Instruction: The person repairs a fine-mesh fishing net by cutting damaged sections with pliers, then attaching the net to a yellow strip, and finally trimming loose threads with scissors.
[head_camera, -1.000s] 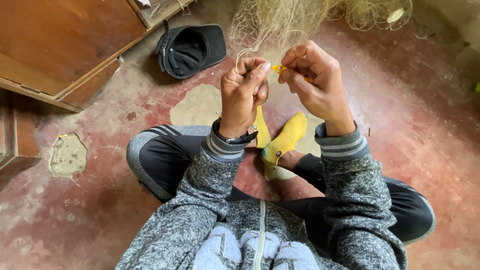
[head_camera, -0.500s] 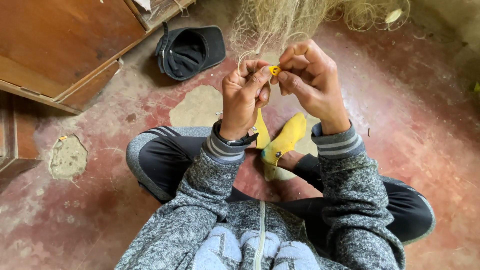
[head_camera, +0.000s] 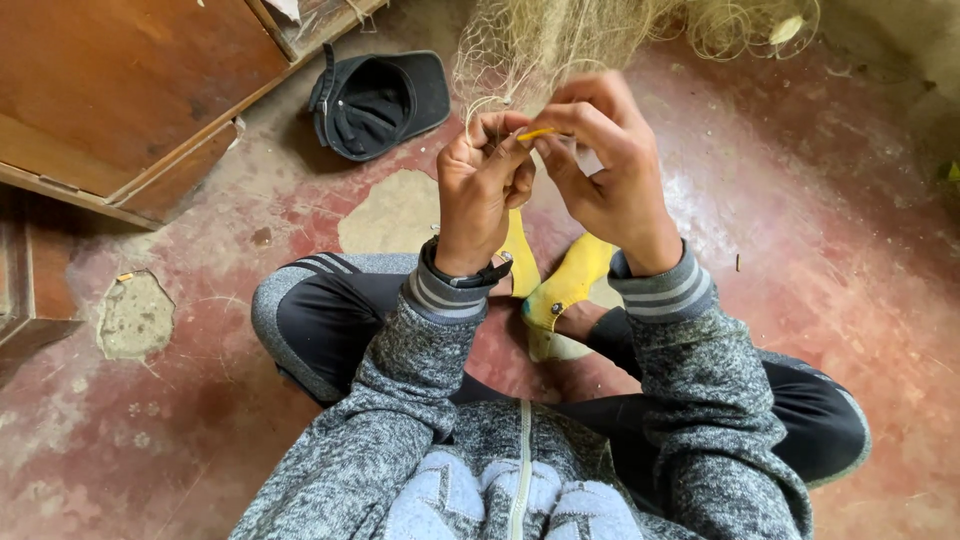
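A: Report hand positions and finger state.

B: The left hand (head_camera: 483, 185) and right hand (head_camera: 608, 165) are raised together in front of the chest, knuckles nearly touching. The fingers of both hands are curled inward. Thumb and forefinger of the right hand are pinched on a thin yellow netting needle (head_camera: 537, 133), whose tip reaches across to the left fingertips. The left fingers are closed on strands of the fishing net (head_camera: 560, 40).

A: Location of the net?

B: It hangs as a pale, fine mesh from the top edge of the view down to the hands, and spreads right along the upper edge.

A: Boundaries and free room?

B: Upper left, a brown wooden cabinet (head_camera: 130, 90) stands with its lower edge running diagonally; it is well apart from the hands. The red concrete floor (head_camera: 830, 220) lies open to the right of the hands and to the lower left. A worn pale patch (head_camera: 135, 315) breaks the floor surface at left; a larger one lies just beyond the knees. The crossed legs and yellow sandals (head_camera: 565, 285) sit directly beneath the hands.

A: Loose items, labels, signs?

B: A dark cap (head_camera: 380, 100) lies upside down between the cabinet and the net, near the left hand. A black wristband (head_camera: 470, 275) circles the left wrist. Markings cannot be made out.
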